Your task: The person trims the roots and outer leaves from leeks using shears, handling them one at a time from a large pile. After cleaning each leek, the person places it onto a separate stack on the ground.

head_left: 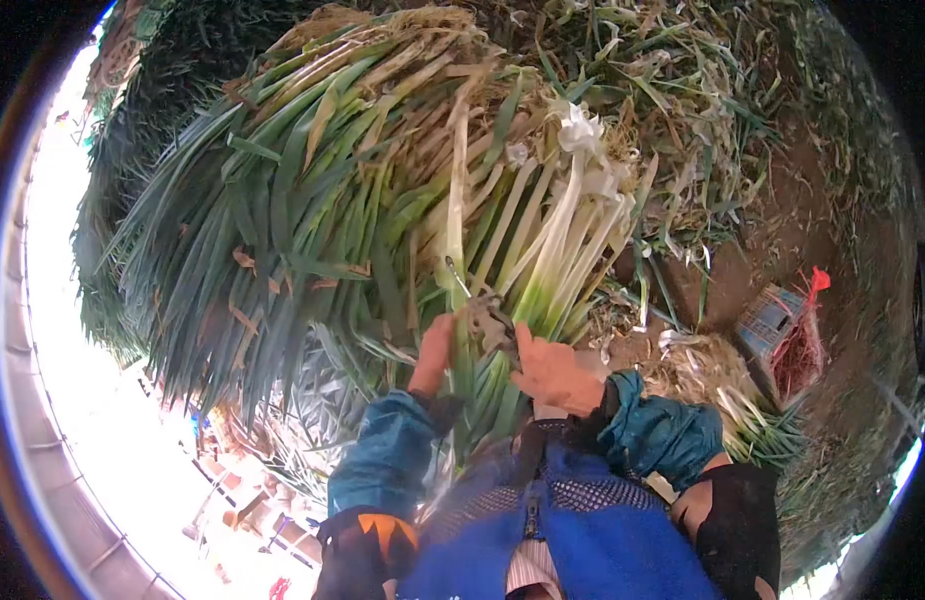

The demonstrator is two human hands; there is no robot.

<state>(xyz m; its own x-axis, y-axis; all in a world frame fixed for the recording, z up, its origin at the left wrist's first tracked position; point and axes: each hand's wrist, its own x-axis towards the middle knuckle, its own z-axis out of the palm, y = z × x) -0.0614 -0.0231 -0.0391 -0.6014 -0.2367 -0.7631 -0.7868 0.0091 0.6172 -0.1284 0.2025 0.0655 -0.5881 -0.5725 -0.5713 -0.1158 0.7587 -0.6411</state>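
The left hand [434, 352] is beside the lower part of one long leek [456, 215], and its fingers touch, or almost touch, the stalk. I cannot tell if they pinch it, because the inner side of this hand is hidden. The right hand [557, 375] is a little apart from the left one, with the fingers bent and the index finger pointing forward. What it pinches, if anything, I cannot tell.

Between the two hands there is a grey-brown object [489, 322], too unclear to name, and a thin metal piece [458, 277] is seen just ahead of it, against the long leek. This leek lies straight away from the body, with its pale part far and its green part near.

In front of the right hand lies a group of white-stemmed leeks [557, 240], with pale tops directed away from the person. To the left spreads a big heap of leeks [282, 220], its green leaves hanging toward the left.

Both forearms wear teal sleeves [382, 450], and the body wears a blue garment [582, 510] with a zipper. On the right side, a smaller rooted bundle [717, 380] lies near a red net [797, 360]. Farther, leaf scraps [672, 100] cover the brown ground [822, 210].
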